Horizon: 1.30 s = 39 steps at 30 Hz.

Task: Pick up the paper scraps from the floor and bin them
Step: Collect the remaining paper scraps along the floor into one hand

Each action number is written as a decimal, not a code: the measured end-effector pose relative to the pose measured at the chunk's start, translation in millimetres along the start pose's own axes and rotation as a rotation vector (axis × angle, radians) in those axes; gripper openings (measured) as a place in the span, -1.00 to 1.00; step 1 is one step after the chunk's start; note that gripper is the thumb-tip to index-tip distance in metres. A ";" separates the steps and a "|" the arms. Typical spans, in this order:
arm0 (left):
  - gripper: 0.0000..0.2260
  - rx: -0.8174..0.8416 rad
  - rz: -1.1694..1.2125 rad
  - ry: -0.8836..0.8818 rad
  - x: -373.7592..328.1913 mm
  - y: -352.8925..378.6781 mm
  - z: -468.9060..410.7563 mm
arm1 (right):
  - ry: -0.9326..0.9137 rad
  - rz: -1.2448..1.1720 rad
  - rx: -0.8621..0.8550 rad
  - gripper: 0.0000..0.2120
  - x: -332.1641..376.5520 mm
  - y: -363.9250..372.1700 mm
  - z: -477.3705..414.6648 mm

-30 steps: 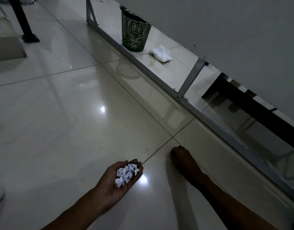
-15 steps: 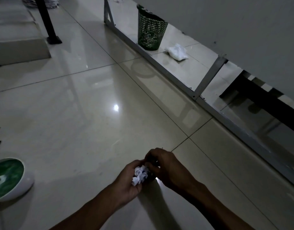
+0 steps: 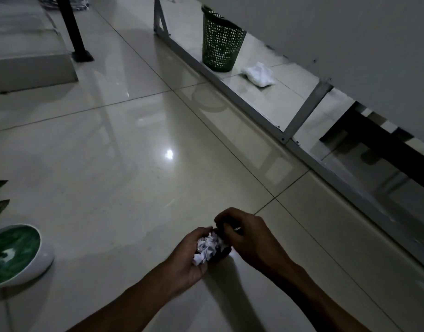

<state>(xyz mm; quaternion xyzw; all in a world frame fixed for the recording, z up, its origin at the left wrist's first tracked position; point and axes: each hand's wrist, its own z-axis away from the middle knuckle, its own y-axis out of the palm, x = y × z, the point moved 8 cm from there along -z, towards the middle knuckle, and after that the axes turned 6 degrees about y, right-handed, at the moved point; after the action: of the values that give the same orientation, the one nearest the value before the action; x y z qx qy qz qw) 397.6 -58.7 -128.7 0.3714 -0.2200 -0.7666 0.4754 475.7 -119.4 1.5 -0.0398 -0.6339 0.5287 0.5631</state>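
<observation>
My left hand (image 3: pixel 186 256) is cupped palm-up low in the view, holding a clump of crumpled white paper scraps (image 3: pixel 207 248). My right hand (image 3: pixel 244 238) sits right beside it, fingers curled over the top of the scraps and touching them; whether it holds a scrap of its own is hidden. A green mesh bin (image 3: pixel 220 41) stands upright far ahead, under a raised grey panel by a metal frame. A larger crumpled white piece (image 3: pixel 259 74) lies on the floor just right of the bin.
A glossy tiled floor (image 3: pixel 110 176) stretches between me and the bin. A metal frame rail (image 3: pixel 254 111) runs diagonally along the right. A white pot with green leaves (image 3: pixel 17 255) is at the left. A black post (image 3: pixel 74 32) and a low step stand at the upper left.
A second ago my right hand rested on the floor, apart from my open left palm. It has since come over the scraps, and the view has shifted so the pot appears at left.
</observation>
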 end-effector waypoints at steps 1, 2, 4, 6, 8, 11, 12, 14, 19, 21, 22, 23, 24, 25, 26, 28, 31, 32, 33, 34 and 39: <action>-0.69 0.006 0.004 -0.002 -2.3 -0.8 2.8 | 0.031 -0.064 -0.032 -0.80 -6.7 -3.7 -2.5; -0.71 0.007 0.019 0.013 -4.5 -0.6 3.0 | 0.071 -0.129 -0.073 -0.78 -16.4 -7.8 -5.9; -0.72 0.015 0.038 0.027 -5.9 -1.3 4.9 | 0.158 -0.172 -0.161 -0.78 -41.6 -15.9 -12.9; -0.71 0.006 0.066 0.020 -5.2 -4.7 6.0 | 0.228 -0.068 -0.195 -0.81 -68.1 -15.9 -17.0; -0.68 0.004 0.106 0.016 -6.0 -9.0 6.4 | 0.251 0.041 -0.174 -0.82 -88.2 -5.4 -18.1; -0.68 -0.002 0.130 -0.005 -6.4 -11.8 5.7 | 0.217 0.094 -0.166 -0.83 -96.6 11.2 -19.6; -0.68 0.001 0.140 -0.012 -6.0 -11.5 4.5 | 0.206 0.095 -0.182 -0.83 -96.5 13.3 -21.0; -0.68 0.005 0.160 -0.025 -5.8 -9.6 3.7 | 0.197 0.114 -0.209 -0.82 -95.6 16.4 -24.4; -0.67 0.027 0.174 -0.054 -9.4 -4.8 3.5 | 0.165 0.209 -0.255 -0.86 -91.7 23.8 -27.0; -0.67 0.039 0.181 -0.064 -11.4 -3.3 2.6 | 0.147 0.225 -0.270 -0.87 -89.7 22.8 -26.0; -0.68 0.046 0.184 -0.065 -12.7 -3.2 1.9 | 0.140 0.237 -0.269 -0.86 -89.2 22.4 -26.1; -0.68 0.053 0.185 -0.061 -15.0 -3.1 1.5 | 0.131 0.258 -0.265 -0.85 -88.3 22.9 -26.9; -0.69 0.057 0.182 -0.056 -16.6 -3.3 0.8 | 0.125 0.282 -0.260 -0.85 -87.9 23.3 -27.2; -0.70 0.057 0.180 -0.054 -17.9 -4.3 0.0 | 0.125 0.306 -0.257 -0.86 -88.0 24.1 -28.1; -0.71 0.061 0.179 -0.059 -19.5 -5.6 -1.9 | 0.137 0.336 -0.248 -0.87 -88.9 25.7 -30.7; -0.71 0.073 0.179 -0.072 -21.7 -6.2 -3.7 | 0.160 0.424 -0.203 -0.86 -90.3 30.0 -34.5; -0.69 0.101 0.187 -0.088 -26.3 -4.8 -6.9 | 0.186 0.385 -0.147 -0.84 -82.6 30.3 -38.0; -0.69 0.104 0.185 -0.084 -28.1 -4.4 -8.8 | 0.211 0.277 -0.150 -0.85 -76.4 26.5 -36.8; -0.70 0.103 0.181 -0.083 -29.4 -4.7 -11.1 | 0.230 0.145 -0.156 -0.88 -68.6 22.4 -33.5; -0.71 0.095 0.177 -0.080 -30.5 -5.2 -12.6 | 0.233 0.013 -0.166 -0.90 -57.9 18.3 -28.6; -0.69 0.068 0.093 -0.072 -28.9 9.9 -7.1 | 0.097 -0.144 -0.128 -0.93 6.9 6.7 -3.1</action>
<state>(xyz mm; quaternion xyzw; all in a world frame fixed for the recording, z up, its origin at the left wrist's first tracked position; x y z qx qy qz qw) 416.5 -37.3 -115.9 0.3491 -0.2798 -0.7485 0.4895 471.9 -110.0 0.7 -0.0553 -0.6396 0.4428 0.6259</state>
